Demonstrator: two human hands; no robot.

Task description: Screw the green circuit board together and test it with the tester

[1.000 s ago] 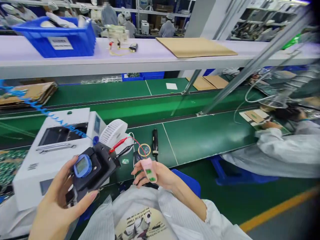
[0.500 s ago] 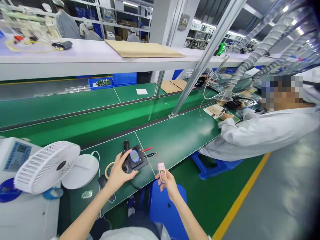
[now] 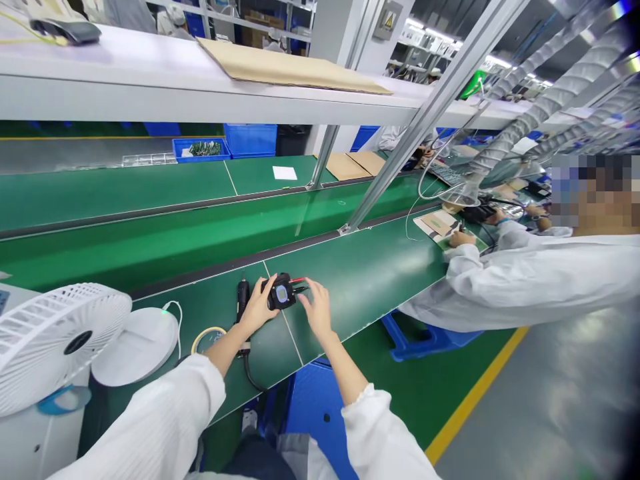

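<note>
My left hand (image 3: pixel 257 308) grips a black handheld meter (image 3: pixel 281 293) with a small blue-framed display, resting over the green bench top (image 3: pixel 360 293). My right hand (image 3: pixel 317 308) is beside the meter, its fingers spread and reaching to the meter's right end. Short red and black leads (image 3: pixel 300 284) stick out there. A black tool handle (image 3: pixel 243 300) lies just left of my left hand, with its cable running down. A yellow-rimmed tape roll (image 3: pixel 207 340) lies nearer me.
A white fan (image 3: pixel 60 340) and a round white base (image 3: pixel 135 347) stand at the left. To the right, a co-worker in a white smock (image 3: pixel 520 283) handles papers at the same bench. A blue stool (image 3: pixel 315 417) sits below. Metal posts and a shelf rise beyond.
The meter has gone from close to my head down to the bench. My right hand has moved up beside it, and the pink piece it held no longer shows.
</note>
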